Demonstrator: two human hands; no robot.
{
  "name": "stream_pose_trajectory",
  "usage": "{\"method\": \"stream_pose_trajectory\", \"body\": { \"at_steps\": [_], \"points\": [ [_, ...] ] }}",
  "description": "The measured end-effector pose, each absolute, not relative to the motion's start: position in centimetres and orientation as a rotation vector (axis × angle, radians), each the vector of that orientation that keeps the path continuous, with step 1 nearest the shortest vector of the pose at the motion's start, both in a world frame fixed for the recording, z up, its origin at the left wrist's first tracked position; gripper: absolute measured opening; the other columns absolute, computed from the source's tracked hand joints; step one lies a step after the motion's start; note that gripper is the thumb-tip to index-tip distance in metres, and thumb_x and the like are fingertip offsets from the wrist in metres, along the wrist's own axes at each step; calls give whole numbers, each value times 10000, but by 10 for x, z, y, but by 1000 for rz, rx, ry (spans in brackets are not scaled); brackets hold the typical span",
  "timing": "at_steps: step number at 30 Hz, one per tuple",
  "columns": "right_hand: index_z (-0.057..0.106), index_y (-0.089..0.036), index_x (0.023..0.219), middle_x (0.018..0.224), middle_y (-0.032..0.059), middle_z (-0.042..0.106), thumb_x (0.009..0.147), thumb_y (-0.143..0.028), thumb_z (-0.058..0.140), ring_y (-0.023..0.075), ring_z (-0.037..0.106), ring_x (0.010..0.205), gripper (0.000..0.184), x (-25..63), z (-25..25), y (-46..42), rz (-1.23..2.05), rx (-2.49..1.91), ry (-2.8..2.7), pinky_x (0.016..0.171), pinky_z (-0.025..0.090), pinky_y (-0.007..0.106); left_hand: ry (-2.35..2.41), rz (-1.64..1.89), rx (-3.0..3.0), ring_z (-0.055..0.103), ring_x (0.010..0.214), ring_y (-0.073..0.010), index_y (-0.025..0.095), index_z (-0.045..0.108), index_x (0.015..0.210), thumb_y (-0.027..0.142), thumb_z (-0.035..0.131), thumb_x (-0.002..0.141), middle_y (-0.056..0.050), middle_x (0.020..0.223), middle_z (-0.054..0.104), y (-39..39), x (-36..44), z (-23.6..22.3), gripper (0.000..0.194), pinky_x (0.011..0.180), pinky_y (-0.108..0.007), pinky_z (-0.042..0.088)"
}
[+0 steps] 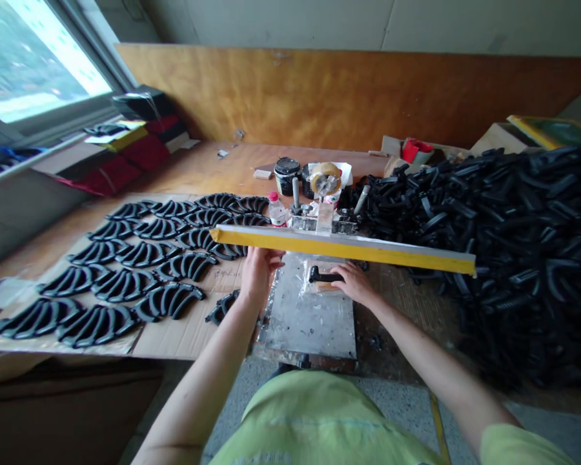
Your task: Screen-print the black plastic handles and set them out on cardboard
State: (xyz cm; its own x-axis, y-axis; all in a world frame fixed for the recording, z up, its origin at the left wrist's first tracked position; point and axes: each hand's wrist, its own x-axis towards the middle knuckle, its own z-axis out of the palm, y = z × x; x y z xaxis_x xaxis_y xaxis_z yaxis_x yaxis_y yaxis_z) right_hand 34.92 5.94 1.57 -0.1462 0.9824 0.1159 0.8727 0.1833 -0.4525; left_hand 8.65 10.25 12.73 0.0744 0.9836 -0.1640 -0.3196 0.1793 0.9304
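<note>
A long yellow-edged frame (343,247), seen nearly edge-on, is raised above a grey metal base plate (310,326). My left hand (257,274) is at the left part of its lower edge, fingers bent against it; the frame hides part of this hand. My right hand (356,282) has its fingers closed round one end of a black plastic handle (323,276). That handle lies across a small light-coloured block (317,287) on the plate, below the frame. Behind the frame stands a metal clamp mechanism (324,219) with two upright pegs.
Rows of curved black handles (97,326) lie on cardboard (174,336) at left. A large heap of black handles (523,258) fills the right side. Behind are a black-stained tub (286,174), a tape roll (326,179) and a red-capped bottle (277,210).
</note>
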Motion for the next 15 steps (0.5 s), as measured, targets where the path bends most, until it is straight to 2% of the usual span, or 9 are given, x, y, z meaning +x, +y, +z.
{"method": "stream_pose_trajectory", "body": {
  "at_steps": [3, 5, 9, 12, 15],
  "points": [
    [651, -189, 934, 960, 63, 626, 830, -230, 648, 197, 554, 950, 112, 316, 30, 45, 331, -1751, -2107, 873, 423, 339, 1073, 749, 724, 667, 761, -169, 148, 541, 1192, 595, 534, 819, -120, 973, 699, 61, 99, 84, 582, 541, -228, 496],
    [654, -186, 938, 930, 67, 615, 862, -262, 613, 194, 545, 924, 115, 292, 41, 29, 260, -1650, -2170, 846, 428, 323, 1062, 566, 602, 681, 797, -193, 147, 548, 1177, 581, 515, 839, -137, 999, 700, 32, 106, 62, 551, 557, -256, 519],
    [659, -241, 1016, 890, 36, 634, 931, -277, 497, 178, 555, 893, 186, 275, 52, 5, 210, -1226, -2474, 826, 433, 308, 1152, 645, 475, 675, 680, -160, 159, 603, 939, 471, 479, 883, -89, 847, 710, 5, 82, 34, 340, 488, -215, 472],
    [681, -252, 985, 865, 23, 660, 934, -178, 426, 183, 566, 867, 270, 339, 61, 4, 97, -1537, -2237, 795, 455, 316, 1442, 773, 512, 655, 605, -157, 178, 597, 866, 457, 420, 887, -69, 824, 719, 5, 14, 7, 330, 478, -233, 471],
    [692, -208, 1004, 986, 81, 651, 870, -87, 393, 233, 529, 996, 349, 456, 77, 11, -268, -2061, -1746, 848, 449, 352, 1802, 842, 565, 672, 623, -217, 215, 576, 868, 442, 372, 861, -49, 698, 702, 5, -70, -33, 306, 525, -310, 522]
  ]
}}
